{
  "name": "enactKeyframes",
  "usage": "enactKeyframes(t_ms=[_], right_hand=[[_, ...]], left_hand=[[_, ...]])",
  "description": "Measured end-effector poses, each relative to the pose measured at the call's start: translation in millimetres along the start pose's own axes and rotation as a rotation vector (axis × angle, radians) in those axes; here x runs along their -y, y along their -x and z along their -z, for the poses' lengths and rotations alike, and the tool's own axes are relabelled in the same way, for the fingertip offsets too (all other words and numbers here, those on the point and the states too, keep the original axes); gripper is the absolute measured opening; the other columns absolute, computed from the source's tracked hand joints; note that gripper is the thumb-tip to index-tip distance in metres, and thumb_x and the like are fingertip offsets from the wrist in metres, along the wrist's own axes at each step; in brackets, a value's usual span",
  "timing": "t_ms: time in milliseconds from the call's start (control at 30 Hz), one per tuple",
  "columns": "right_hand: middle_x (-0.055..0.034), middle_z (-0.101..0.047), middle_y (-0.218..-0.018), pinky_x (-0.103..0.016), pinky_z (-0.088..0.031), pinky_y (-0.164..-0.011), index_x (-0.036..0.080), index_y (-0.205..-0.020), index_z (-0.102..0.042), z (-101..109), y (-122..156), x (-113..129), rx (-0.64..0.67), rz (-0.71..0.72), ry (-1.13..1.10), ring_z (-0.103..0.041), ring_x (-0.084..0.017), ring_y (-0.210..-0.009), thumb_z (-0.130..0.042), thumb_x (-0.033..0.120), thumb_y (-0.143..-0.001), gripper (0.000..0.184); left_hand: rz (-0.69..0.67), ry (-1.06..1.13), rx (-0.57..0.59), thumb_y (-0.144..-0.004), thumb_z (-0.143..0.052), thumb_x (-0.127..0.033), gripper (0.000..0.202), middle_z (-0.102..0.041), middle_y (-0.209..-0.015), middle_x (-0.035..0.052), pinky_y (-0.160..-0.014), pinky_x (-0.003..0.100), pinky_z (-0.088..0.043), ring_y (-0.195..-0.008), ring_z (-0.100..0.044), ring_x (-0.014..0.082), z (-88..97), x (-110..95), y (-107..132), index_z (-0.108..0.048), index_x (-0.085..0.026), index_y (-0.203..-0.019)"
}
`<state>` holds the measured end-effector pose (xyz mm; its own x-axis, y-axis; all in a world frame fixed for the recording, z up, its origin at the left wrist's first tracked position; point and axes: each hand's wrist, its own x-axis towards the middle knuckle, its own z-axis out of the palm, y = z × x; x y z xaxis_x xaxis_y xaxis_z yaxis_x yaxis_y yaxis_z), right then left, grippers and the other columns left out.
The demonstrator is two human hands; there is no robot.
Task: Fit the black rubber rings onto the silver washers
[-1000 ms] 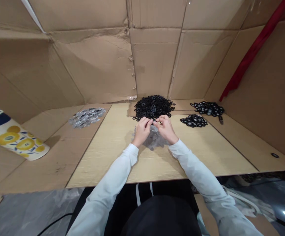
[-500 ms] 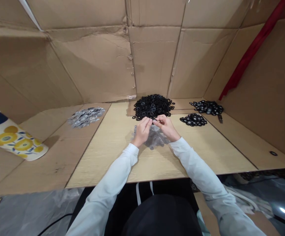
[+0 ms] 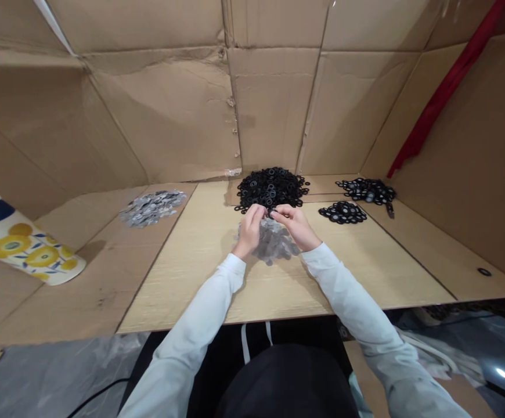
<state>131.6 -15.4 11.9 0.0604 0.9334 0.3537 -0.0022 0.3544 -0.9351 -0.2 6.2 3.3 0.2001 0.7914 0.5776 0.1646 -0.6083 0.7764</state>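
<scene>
My right hand pinches a small black ring between thumb and fingers. Close beside it, my left hand has its thumb and fingertips drawn together; what they hold, if anything, is too small to make out. Beneath both hands lies a pile of translucent grey discs, partly covered by them. Just behind my fingertips rises a large heap of black rings.
Silvery discs are piled at the left. Black rings with pale centres form a near pile and a far pile at the right. One black ring lies near the right edge. A flowered bottle stands left, before cardboard walls.
My left fingertips have shifted slightly left, away from my right ones, and the black ring between the hands shows more. The piles look the same.
</scene>
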Motion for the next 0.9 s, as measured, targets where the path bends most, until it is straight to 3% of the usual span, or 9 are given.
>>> enactKeyframes(t_ms=[233, 433, 633, 767, 900], right_hand=[[-0.0042, -0.051, -0.085, -0.031, -0.043, -0.070, 0.019, -0.069, -0.060, -3.6, 0.7, -4.0, -0.007, 0.126, 0.250, -0.049, -0.017, -0.085, -0.060, 0.039, -0.068, 0.020], [-0.0056, -0.050, -0.084, -0.032, -0.042, -0.066, 0.019, -0.067, -0.059, -4.4, -1.1, -6.5, -0.075, 0.139, 0.347, -0.050, -0.019, -0.083, -0.059, 0.031, -0.068, 0.012], [-0.0052, -0.049, -0.084, -0.035, -0.043, -0.073, 0.019, -0.066, -0.060, -7.0, -0.5, -11.3, -0.166, 0.132, 0.433, -0.049, -0.019, -0.084, -0.061, 0.027, -0.067, 0.008], [-0.0057, -0.049, -0.085, -0.035, -0.043, -0.073, 0.019, -0.066, -0.061, -6.6, -0.6, -10.2, -0.172, 0.122, 0.381, -0.049, -0.020, -0.084, -0.062, 0.030, -0.066, 0.011], [-0.0049, -0.051, -0.087, -0.033, -0.044, -0.074, 0.018, -0.065, -0.061, -3.7, -1.7, -6.6, -0.100, 0.069, 0.164, -0.051, -0.018, -0.084, -0.067, 0.037, -0.060, 0.021]], left_hand=[[-0.080, -0.131, 0.150, -0.087, -0.036, -0.047, 0.039, -0.044, -0.065, 0.0007, -0.064, 0.027, -0.037, -0.067, -0.045, 0.0136, 8.9, 1.4, -5.9, -0.041, -0.019, -0.062], [-0.126, -0.197, 0.021, -0.089, -0.033, -0.043, 0.035, -0.045, -0.070, 0.0021, -0.067, 0.028, -0.037, -0.071, -0.047, 0.0148, 0.3, -0.9, -1.4, -0.042, -0.019, -0.065], [-0.171, -0.279, -0.049, -0.090, -0.033, -0.036, 0.030, -0.049, -0.073, 0.0045, -0.072, 0.031, -0.038, -0.076, -0.048, 0.0169, -2.7, -2.5, 3.9, -0.045, -0.020, -0.068], [-0.188, -0.292, -0.042, -0.090, -0.033, -0.036, 0.030, -0.049, -0.074, 0.0049, -0.072, 0.031, -0.039, -0.077, -0.048, 0.0174, -1.2, -1.0, 3.9, -0.045, -0.020, -0.069], [-0.150, -0.251, -0.023, -0.090, -0.033, -0.039, 0.032, -0.048, -0.072, 0.0039, -0.070, 0.030, -0.039, -0.074, -0.048, 0.0164, -0.2, -1.4, 1.9, -0.045, -0.020, -0.067]])
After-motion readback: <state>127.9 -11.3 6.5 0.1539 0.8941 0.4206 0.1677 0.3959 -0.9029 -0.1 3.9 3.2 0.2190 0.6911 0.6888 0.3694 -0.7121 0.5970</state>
